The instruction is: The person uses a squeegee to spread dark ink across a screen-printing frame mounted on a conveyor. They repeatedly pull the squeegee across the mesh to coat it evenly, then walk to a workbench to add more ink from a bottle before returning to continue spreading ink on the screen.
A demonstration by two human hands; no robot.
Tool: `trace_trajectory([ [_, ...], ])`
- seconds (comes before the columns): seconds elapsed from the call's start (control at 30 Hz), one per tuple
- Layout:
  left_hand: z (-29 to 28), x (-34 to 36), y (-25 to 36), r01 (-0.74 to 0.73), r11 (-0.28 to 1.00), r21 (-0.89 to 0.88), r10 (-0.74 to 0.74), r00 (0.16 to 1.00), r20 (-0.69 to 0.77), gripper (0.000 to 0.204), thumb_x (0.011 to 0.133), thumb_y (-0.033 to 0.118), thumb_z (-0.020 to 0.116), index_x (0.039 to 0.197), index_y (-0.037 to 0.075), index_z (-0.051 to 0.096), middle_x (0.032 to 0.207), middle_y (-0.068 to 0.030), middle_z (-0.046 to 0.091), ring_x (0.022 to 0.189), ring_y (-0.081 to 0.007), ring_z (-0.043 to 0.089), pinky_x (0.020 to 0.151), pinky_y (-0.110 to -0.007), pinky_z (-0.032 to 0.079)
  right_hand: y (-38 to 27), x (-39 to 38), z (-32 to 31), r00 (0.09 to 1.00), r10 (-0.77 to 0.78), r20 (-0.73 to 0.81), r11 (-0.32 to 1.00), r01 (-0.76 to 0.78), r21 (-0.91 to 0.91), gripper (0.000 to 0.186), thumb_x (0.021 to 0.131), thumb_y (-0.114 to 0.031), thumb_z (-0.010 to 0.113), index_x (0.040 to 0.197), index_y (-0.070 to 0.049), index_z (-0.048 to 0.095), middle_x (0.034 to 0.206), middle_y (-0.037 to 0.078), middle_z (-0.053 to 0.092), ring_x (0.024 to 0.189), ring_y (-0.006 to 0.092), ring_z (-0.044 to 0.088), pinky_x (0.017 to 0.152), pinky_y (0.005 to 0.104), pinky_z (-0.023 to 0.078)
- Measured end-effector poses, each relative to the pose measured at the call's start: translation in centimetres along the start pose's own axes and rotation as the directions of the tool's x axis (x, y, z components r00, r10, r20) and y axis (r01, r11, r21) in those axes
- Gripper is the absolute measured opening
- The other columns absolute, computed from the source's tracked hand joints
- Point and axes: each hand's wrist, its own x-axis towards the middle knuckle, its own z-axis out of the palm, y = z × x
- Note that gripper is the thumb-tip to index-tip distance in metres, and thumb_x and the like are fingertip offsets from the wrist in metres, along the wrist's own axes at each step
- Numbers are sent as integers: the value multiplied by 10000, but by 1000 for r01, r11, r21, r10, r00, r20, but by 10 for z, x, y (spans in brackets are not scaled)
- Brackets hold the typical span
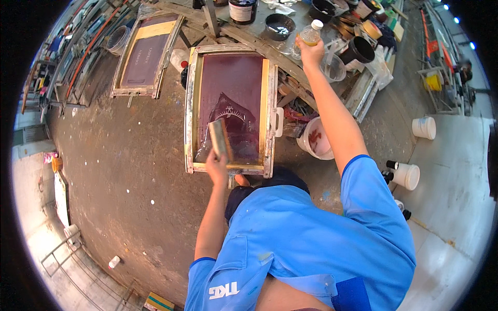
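Note:
My left hand (216,169) is closed around a squeegee (221,140), held tilted over the lower left of a screen-printing frame (190,111). Purple mesh fills that frame, with a pale arched emblem near its middle. A dark, wet-looking patch (244,142) spreads around and below the emblem. Whether the squeegee's blade touches the mesh I cannot tell. Off to the far right, my right hand (313,54) grips a clear bottle (310,34) with a white cap and yellowish liquid, above the cluttered workbench.
Black ink tubs (279,27) and a clear plastic tub (333,68) crowd the workbench (249,39). Below it stands a white bucket (317,139) with reddish stains inside. Another framed screen (118,78) lies at the far left. White pails (406,176) stand along the right.

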Motion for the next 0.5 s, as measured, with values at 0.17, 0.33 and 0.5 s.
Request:
trace_trajectory([
  [0.17,51,-32,34,111,981,-162,-94,990,109,384,854,75,727,1221,-10,654,908,-101,726,821,-101,622,746,-287,511,-3,-6,10,986,-166,-18,985,166,35,665,676,-354,908,1154,-7,604,1087,174,693,1022,340,669,882,424,511],
  [0.33,35,-28,25,134,990,-45,-128,985,112,328,861,86,720,1168,-22,677,897,-67,722,807,-106,626,729,-284,513,1,-7,-3,983,-179,31,973,172,152,652,702,-367,897,1148,4,599,1077,173,692,1017,325,669,890,410,509],
  [0.5,-13,-8,25,138,979,152,-126,988,-88,328,836,80,748,1139,-26,680,889,-85,718,797,-103,634,731,-288,510,-4,-15,-7,976,-185,111,961,156,228,645,714,-371,886,1149,10,600,1096,179,686,1028,340,661,889,423,506],
])
